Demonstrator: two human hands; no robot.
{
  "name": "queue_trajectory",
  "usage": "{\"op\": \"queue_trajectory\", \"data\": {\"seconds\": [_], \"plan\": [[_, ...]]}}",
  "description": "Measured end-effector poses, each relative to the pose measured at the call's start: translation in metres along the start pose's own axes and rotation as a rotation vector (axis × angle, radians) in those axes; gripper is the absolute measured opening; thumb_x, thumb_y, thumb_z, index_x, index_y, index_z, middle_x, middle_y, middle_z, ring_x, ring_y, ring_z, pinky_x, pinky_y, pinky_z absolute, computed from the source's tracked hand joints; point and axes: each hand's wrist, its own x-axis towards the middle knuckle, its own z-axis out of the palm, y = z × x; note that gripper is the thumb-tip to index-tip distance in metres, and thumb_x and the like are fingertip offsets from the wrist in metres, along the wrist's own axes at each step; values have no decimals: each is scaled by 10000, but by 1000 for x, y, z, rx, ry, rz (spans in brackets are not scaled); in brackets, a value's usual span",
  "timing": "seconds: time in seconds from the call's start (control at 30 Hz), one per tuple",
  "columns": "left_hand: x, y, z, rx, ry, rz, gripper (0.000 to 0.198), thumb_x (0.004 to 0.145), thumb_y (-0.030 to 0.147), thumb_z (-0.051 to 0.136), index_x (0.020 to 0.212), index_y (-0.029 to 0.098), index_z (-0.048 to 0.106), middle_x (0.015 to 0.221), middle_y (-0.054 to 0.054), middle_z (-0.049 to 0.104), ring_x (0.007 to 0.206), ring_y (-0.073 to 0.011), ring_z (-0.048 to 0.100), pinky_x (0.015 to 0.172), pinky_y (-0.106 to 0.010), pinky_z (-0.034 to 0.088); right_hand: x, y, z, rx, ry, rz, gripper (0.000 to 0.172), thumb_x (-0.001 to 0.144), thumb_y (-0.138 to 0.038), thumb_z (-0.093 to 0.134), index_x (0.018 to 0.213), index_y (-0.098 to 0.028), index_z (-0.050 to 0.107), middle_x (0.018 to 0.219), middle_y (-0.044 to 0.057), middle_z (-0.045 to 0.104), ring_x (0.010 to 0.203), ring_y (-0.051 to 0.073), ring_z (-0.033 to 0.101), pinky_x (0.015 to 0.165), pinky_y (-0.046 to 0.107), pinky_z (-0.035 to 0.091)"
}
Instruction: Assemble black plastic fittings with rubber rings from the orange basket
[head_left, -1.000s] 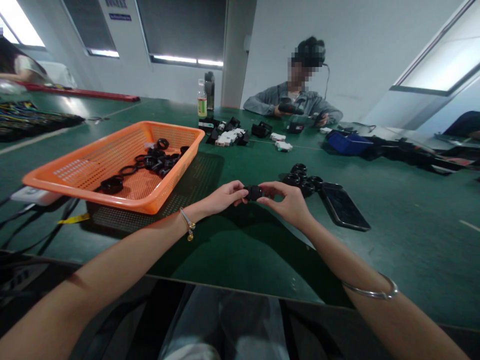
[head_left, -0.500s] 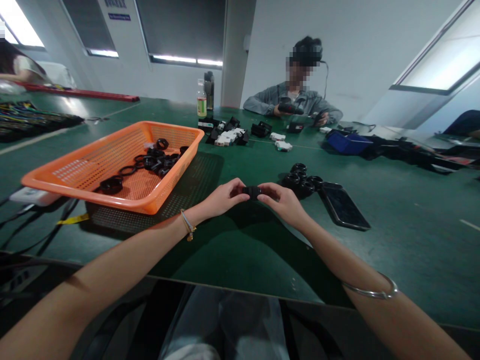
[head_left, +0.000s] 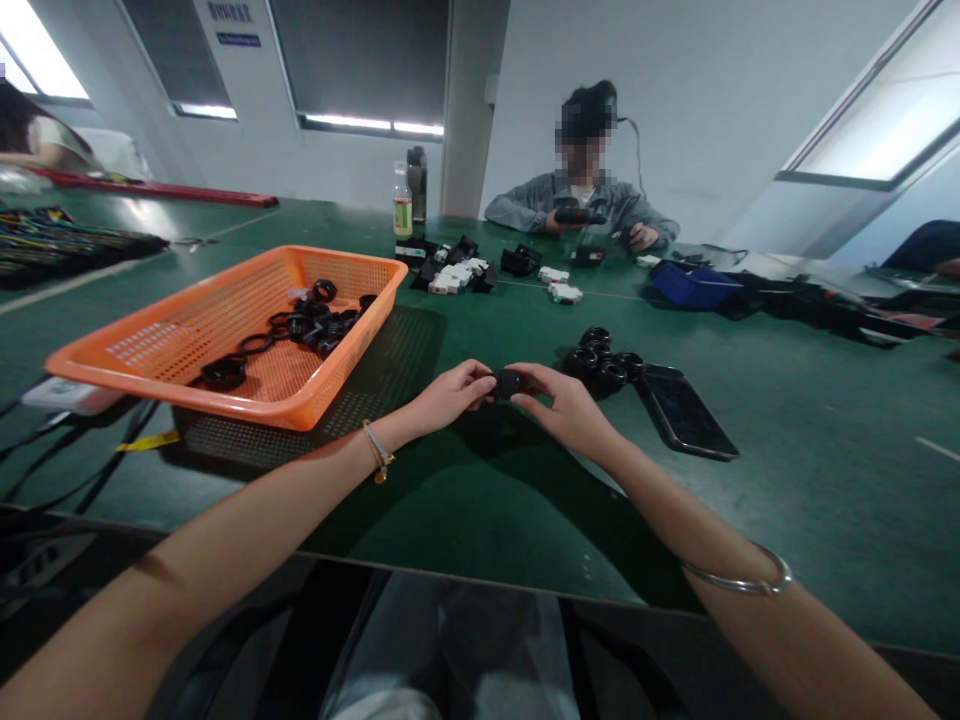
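Note:
My left hand [head_left: 450,393] and my right hand [head_left: 564,405] meet over the green table [head_left: 480,500], both pinching one small black round part [head_left: 507,383] between their fingertips. The part is held just above the table surface. A cluster of similar black round parts [head_left: 604,362] lies just beyond my right hand. An orange mesh basket [head_left: 187,330] to the left holds several black rings [head_left: 315,322].
A black phone [head_left: 684,412] lies face up right of the cluster. Across the table a person in grey handles a dark object, with black and white parts [head_left: 459,272] and two bottles [head_left: 411,195] nearby. A blue box [head_left: 694,285] and cables sit far right.
Both hands stayed together on the black part, with the fingers shifting slightly around it. The view drifted a little.

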Motion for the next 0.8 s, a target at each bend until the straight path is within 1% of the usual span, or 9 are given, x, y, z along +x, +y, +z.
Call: {"op": "queue_trajectory", "data": {"seconds": [0.1,0.17,0.4,0.53,0.67,0.8], "plan": [[-1,2,0,-11,-53,-17,219,858,355,366,770,166,432,644,30,494,519,-74,410,530,-218,327,-1,-1,-1,-73,50,-91,303,762,-235,543,1061,-191,565,963,76,640,851,201,600,772,362,503],[-2,4,0,19,-63,-11,257,869,362,342,711,172,412,603,40,468,505,-73,401,524,-217,319,-2,-2,-1,-86,62,-120,295,766,-239,548,1055,-184,566,946,79,640,831,198,599,756,354,507],[-8,9,1,226,12,43,303,888,362,303,650,187,370,516,59,395,492,-87,383,528,-229,298,-4,-3,2,-135,53,-121,285,766,-293,556,1031,-190,579,860,69,641,747,197,593,721,365,507],[-9,10,3,247,0,42,295,892,373,286,674,192,367,506,62,404,481,-92,395,527,-229,302,-4,-4,2,-153,63,-137,287,773,-287,535,1034,-176,579,841,74,638,746,204,589,717,369,500],[-11,13,4,299,14,82,242,897,344,289,739,190,388,527,62,424,508,-100,426,557,-231,318,-4,-8,2,-114,89,-94,271,777,-298,530,1009,-172,591,862,82,649,771,214,600,754,377,489],[-12,15,4,374,72,154,211,892,340,323,787,184,419,588,42,439,588,-122,460,604,-244,341,-4,-12,2,12,90,4,286,787,-311,506,1010,-155,593,909,89,664,776,207,612,746,355,487]]}}
